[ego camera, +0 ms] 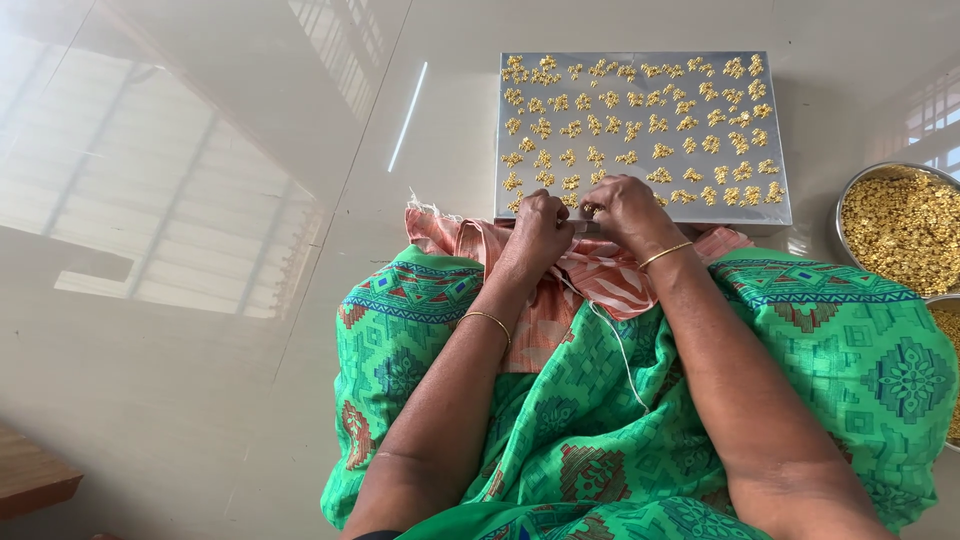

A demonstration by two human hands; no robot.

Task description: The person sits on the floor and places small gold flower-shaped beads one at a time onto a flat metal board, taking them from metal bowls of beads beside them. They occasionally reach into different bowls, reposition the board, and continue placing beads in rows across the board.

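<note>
Both your hands meet at the near edge of the steel tray (640, 210), over the striped orange cloth (600, 275) on your lap. Your left hand (540, 232) is curled closed, fingertips pinched at the tray's edge, seemingly on the end of the white thread (612, 335) that trails down across the green sari (800, 350); what exactly it pinches is hidden by the knuckles. Your right hand (625, 208) is also folded closed, its fingertips on a small golden cluster (590, 208) at the front row of the tray. The grip looks like a fine pinch, though I cannot tell how firmly it holds.

To do this well, I would judge the following matters:

- Keep both wrists resting on the cloth, so only the fingertips work and the pinch stays steady.
- Take one cluster at a time from the near row. The other clusters (640, 120) lie in close rows, and a dragging finger could scatter neighbours.
- Keep the thread lightly taut between the hands; the slack looping over your lap could snag on a bangle (665, 255).
- Work over the tray or cloth, so a dropped bead lands there and not on the glossy floor (200, 300).
- The steel bowl (848, 200) of loose golden beads sits well apart at your right; mind your elbow near it.
</note>
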